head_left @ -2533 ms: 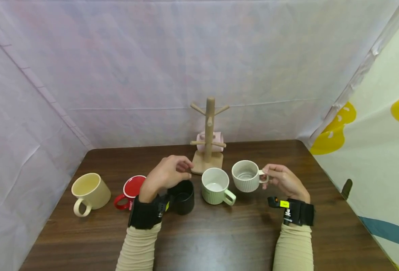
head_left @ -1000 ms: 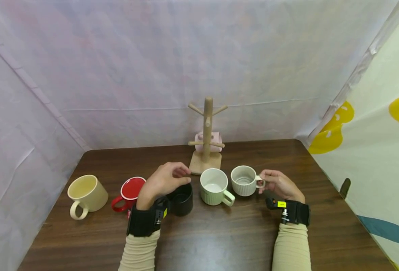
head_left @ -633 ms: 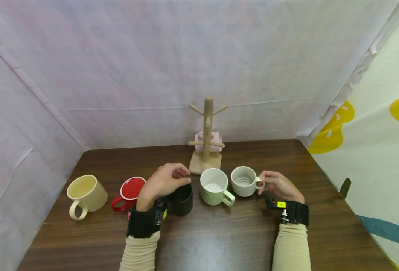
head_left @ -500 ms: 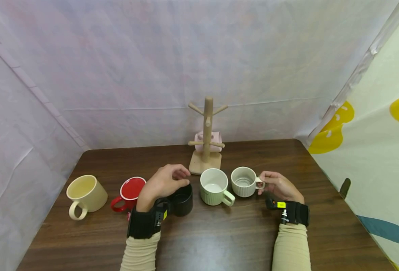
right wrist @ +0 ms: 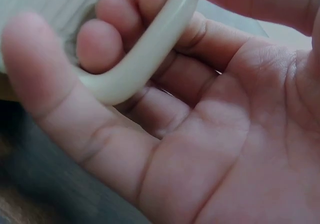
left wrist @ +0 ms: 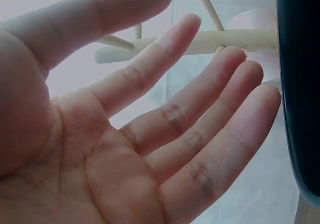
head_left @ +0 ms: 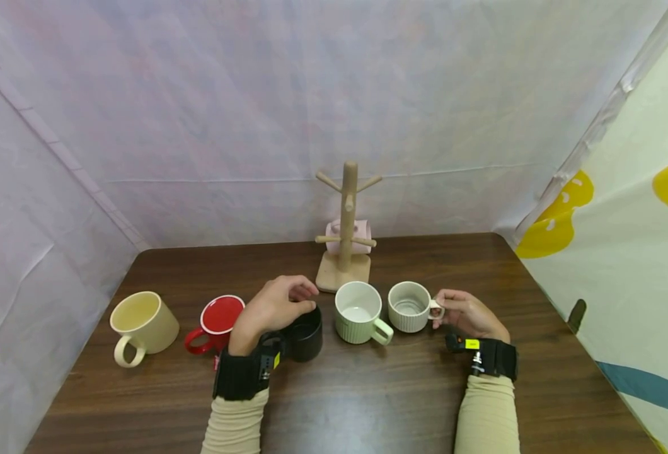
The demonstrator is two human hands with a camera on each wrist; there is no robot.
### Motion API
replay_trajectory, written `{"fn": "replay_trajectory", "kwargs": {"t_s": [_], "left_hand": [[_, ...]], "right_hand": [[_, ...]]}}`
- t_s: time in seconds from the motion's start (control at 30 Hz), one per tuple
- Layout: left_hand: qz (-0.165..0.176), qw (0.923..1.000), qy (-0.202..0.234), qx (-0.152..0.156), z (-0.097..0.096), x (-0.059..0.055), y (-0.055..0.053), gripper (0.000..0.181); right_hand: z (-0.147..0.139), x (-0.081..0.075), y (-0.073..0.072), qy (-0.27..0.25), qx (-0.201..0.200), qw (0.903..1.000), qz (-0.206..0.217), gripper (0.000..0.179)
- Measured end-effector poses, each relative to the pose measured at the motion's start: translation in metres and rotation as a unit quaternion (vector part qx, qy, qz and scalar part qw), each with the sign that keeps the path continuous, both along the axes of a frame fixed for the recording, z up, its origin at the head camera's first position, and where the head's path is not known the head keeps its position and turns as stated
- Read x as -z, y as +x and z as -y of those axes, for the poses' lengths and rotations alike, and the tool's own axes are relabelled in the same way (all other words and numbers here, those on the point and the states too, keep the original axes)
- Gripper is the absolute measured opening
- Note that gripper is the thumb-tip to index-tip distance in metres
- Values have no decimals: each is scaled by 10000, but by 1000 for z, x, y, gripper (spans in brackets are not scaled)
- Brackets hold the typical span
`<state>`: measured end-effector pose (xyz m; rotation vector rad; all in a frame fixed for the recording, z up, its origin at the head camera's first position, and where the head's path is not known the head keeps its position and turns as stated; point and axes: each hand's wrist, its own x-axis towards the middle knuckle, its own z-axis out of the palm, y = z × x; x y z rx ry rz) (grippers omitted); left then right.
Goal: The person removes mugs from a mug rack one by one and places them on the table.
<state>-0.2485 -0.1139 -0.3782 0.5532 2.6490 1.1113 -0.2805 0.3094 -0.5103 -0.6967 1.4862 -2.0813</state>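
My right hand point(head_left: 470, 313) holds the off-white ribbed mug point(head_left: 409, 318) by its handle, with fingers curled through the handle loop point(right wrist: 150, 44) in the right wrist view. That mug is upright and looks to be at table level. To its left stands a pale green ribbed mug point(head_left: 357, 325), handle toward the front right. My left hand point(head_left: 274, 309) hovers over the black mug point(head_left: 305, 337), partly covering it. In the left wrist view its fingers point(left wrist: 195, 119) are loosely bent and grip nothing, with the black mug's dark side point(left wrist: 305, 84) at the right edge.
A wooden mug rack point(head_left: 346, 214) stands at the back, a pink mug point(head_left: 362, 236) on one of its lower pegs. On the left of the brown table point(head_left: 368, 403) are a red mug point(head_left: 220, 318), partly behind my left forearm, and a cream-yellow mug point(head_left: 149, 325). White cloth point(head_left: 226, 94) hangs behind.
Since the earliest frame, my right hand has brought the off-white mug slightly down and nearer to me. My left hand has sunk a little toward the black mug. Little moved in the last half second.
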Motion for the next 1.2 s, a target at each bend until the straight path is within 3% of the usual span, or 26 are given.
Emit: {"fn": "replay_trajectory", "kwargs": {"t_s": [0.33, 0.83, 1.2], "left_hand": [[-62, 10000, 16, 14, -1, 2, -1, 18], [-34, 10000, 31, -51, -2, 3, 1, 17], [-62, 9999, 87, 63, -2, 5, 0, 17]], "right_hand": [[-6, 5, 1, -193, -188, 9993, 248, 40], [-10, 7, 3, -227, -137, 9987, 445, 47], [-13, 9, 4, -263, -41, 9978, 611, 50]]}}
